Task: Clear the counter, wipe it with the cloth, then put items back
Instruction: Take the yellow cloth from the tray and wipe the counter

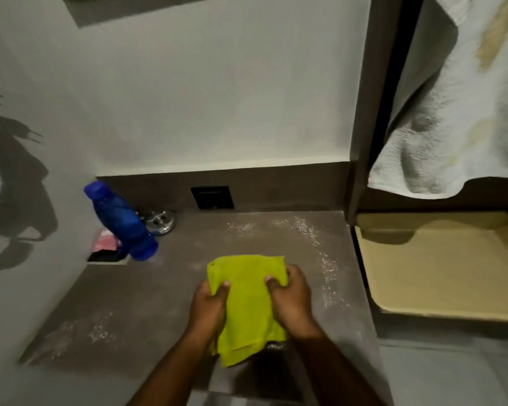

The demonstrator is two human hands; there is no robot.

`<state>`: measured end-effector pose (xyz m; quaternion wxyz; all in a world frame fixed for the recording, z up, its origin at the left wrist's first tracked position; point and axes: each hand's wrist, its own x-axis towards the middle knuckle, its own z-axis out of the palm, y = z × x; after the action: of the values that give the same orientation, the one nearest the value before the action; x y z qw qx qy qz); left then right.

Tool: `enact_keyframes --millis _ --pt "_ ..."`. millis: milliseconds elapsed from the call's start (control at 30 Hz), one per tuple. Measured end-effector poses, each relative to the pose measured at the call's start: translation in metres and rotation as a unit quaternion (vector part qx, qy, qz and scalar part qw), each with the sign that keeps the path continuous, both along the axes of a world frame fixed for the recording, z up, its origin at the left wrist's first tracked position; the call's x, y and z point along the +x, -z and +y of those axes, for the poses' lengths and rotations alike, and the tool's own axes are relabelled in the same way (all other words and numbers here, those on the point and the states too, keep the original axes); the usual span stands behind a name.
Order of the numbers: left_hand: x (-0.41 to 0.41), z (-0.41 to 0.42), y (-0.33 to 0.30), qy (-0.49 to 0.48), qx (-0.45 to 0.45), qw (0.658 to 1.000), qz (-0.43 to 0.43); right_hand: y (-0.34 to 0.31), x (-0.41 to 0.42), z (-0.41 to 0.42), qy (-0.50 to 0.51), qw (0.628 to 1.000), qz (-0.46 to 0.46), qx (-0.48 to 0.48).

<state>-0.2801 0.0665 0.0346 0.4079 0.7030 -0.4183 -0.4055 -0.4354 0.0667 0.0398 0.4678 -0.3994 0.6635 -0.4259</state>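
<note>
A yellow-green cloth (248, 300) is held over the middle of the brown counter (147, 294). My left hand (208, 303) grips its left side and my right hand (291, 300) grips its right side, thumbs on top. The cloth's lower end hangs down between my wrists. A blue plastic bottle (121, 221) stands at the counter's back left corner, close to the wall. White powdery smears (323, 256) lie on the counter to the right and at the front left.
A round metal fitting (160, 221) sits behind the bottle. A pink and black item (106, 247) lies in a square recess at left. A black panel (213, 197) is on the backsplash. A white towel (458, 112) hangs at right above a beige surface (440, 268).
</note>
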Motion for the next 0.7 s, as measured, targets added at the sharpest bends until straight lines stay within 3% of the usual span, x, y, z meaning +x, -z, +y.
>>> enact_keyframes --millis 100,167,233,300,367,467,700 --pt "0.052 0.009 0.026 0.074 0.054 0.991 -0.099 0.015 0.048 0.028 0.024 0.998 0.06 0.01" --pt "0.072 0.021 0.037 0.144 0.08 0.967 -0.194 0.03 0.064 0.053 -0.007 0.978 0.204 0.038" --pt "0.093 0.029 0.046 0.165 0.057 0.948 -0.265 0.04 0.079 0.073 -0.074 0.906 0.415 0.023" --pt "0.111 0.033 0.05 0.132 0.013 0.953 -0.273 0.045 0.093 0.081 -0.138 0.843 0.519 -0.041" --pt "0.129 0.027 0.053 0.126 -0.04 0.951 -0.278 0.053 0.11 0.076 -0.19 0.812 0.546 -0.075" --pt "0.144 0.008 0.056 0.185 -0.085 0.917 -0.344 0.064 0.127 0.057 -0.258 0.811 0.525 -0.011" --pt "0.137 -0.053 0.084 0.307 -0.023 0.816 -0.489 0.098 0.091 0.064 -0.202 0.793 0.572 -0.066"
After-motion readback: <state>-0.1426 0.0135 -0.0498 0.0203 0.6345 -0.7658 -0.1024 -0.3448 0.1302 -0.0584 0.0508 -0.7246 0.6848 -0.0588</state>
